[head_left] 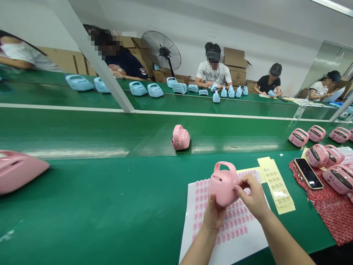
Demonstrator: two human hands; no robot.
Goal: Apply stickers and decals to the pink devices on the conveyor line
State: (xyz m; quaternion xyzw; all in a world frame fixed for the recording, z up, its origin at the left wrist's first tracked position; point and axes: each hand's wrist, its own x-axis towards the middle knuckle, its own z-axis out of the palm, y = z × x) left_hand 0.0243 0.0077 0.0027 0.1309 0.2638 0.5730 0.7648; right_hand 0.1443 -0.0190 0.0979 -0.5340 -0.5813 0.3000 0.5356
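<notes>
While our left hand [213, 213] cups the pink casing [223, 184] from below, fingers closed round its underside, we hold it upright just above the near part of the green table [110, 206], handle on top. Our right hand [252, 195] comes in from the right. Its fingers are bent in and their tips touch the casing's right side; whether they pinch anything small between them we cannot tell.

Under both hands lies a white sticker sheet [248, 243] with rows of small pink stickers. Just to its right lie yellow backing strips [275, 184], one over another. Farther right a dark phone [308, 173] rests on the edge of a red padded mat [336, 217], and several finished pink units [317, 154] sit on and behind that mat.

On the belt beyond the table one pink unit [180, 137] stands alone, well apart from the rest. Another pink shell [19, 169] lies at the left edge, blurred. On the far side light blue units [154, 90] stand in groups, and other people sit there at work, with a standing fan [162, 49] behind them.
</notes>
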